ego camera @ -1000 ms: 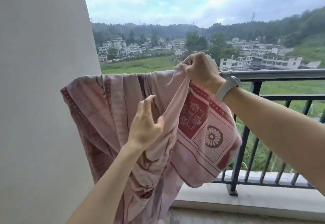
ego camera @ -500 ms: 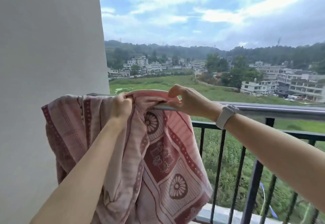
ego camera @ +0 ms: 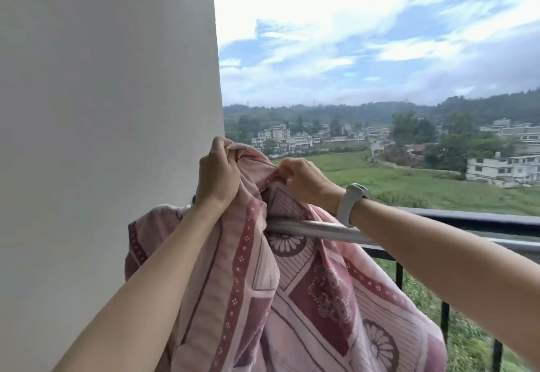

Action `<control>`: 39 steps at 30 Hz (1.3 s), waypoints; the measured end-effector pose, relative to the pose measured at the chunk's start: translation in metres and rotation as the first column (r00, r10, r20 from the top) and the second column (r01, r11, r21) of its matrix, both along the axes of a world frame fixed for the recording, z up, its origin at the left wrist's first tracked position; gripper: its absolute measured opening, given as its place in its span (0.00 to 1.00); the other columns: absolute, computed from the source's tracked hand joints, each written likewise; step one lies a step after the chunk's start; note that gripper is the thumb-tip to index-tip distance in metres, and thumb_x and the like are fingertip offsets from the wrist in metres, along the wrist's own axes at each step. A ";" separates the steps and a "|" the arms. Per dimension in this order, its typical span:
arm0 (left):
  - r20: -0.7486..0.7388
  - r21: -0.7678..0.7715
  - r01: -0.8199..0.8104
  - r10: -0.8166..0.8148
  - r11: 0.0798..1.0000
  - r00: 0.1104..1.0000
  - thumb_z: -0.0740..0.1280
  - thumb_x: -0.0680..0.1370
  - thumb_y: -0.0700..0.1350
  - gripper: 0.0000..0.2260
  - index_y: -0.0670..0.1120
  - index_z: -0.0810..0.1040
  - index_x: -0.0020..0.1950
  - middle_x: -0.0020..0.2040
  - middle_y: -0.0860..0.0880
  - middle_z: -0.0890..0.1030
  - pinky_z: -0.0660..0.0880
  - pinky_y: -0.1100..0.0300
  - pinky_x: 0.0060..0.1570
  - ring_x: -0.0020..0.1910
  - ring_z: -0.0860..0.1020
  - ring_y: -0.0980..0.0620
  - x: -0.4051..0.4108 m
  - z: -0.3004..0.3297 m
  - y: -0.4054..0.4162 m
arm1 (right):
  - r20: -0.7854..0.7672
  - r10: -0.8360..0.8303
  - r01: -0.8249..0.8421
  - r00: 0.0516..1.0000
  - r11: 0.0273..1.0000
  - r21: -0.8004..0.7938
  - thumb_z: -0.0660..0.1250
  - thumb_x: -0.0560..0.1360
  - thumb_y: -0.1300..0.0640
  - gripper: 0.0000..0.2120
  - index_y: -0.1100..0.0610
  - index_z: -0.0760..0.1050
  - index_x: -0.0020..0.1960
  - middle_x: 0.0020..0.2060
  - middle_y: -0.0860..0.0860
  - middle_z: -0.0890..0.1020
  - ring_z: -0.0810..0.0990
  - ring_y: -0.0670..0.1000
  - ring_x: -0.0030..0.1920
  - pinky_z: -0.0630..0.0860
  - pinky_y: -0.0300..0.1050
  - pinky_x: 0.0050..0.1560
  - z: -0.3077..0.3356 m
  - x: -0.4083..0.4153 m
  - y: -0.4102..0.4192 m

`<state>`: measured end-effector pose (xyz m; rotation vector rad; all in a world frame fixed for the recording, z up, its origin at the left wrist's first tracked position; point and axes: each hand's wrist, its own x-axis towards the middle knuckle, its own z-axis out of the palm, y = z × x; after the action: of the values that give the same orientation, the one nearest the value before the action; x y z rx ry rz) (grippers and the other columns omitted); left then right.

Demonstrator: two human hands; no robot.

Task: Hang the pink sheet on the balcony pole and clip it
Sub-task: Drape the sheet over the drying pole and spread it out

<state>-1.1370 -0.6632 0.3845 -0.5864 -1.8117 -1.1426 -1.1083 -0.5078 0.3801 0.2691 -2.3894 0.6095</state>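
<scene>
Pink sheet [ego camera: 292, 298], bunched over the metal pole [ego camera: 327, 230] at its wall end, hanging down the near side in thick folds; how much hangs on the far side cannot be seen. The pole runs rightward from the white wall [ego camera: 102, 108], just in front of the dark balcony railing [ego camera: 482, 221]. No clip is in view.

Step in hand, as judged from this pose: lifting and spreading the top edge along the pole before clipping. To do it well, the two hands should draw apart along the pole so that the gathered cloth opens flat; the right hand has free pole to travel along, while the left is already close to the wall. The edge should be kept taut between the grips, and about equal lengths should fall on each side so that the weight does not drag the sheet off. A bunched fold left under a clip would likely hold poorly and dry slowly.

Left hand [ego camera: 217, 177]: raised above the pole beside the wall, back of the hand toward the camera, fingers clenched on a gathered ridge of the sheet at its highest point; forearm rising steeply from lower left.

Right hand [ego camera: 304, 181]: just to the right of the left, knuckles forward, fingertips pinching the patterned edge of the sheet slightly above the pole; the wrist, carrying a pale watch [ego camera: 352, 203], lies over the pole, forearm extending from the right.
</scene>
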 end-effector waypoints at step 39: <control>0.017 0.134 0.087 -0.090 0.987 0.996 0.65 0.76 0.45 0.06 0.44 0.75 0.41 0.34 0.53 0.76 0.70 0.75 0.29 0.32 0.75 0.60 -0.033 0.048 -0.068 | 0.048 0.174 -0.176 0.984 0.983 0.059 0.62 0.72 0.47 0.15 0.59 0.76 0.44 0.40 0.55 0.82 0.78 0.55 0.39 0.75 0.48 0.41 -0.018 -0.065 -0.064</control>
<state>-1.1705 -0.7312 0.4330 -0.5817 -1.7271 -1.3240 -1.1734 -0.5719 0.3618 0.5028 -2.4462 0.6255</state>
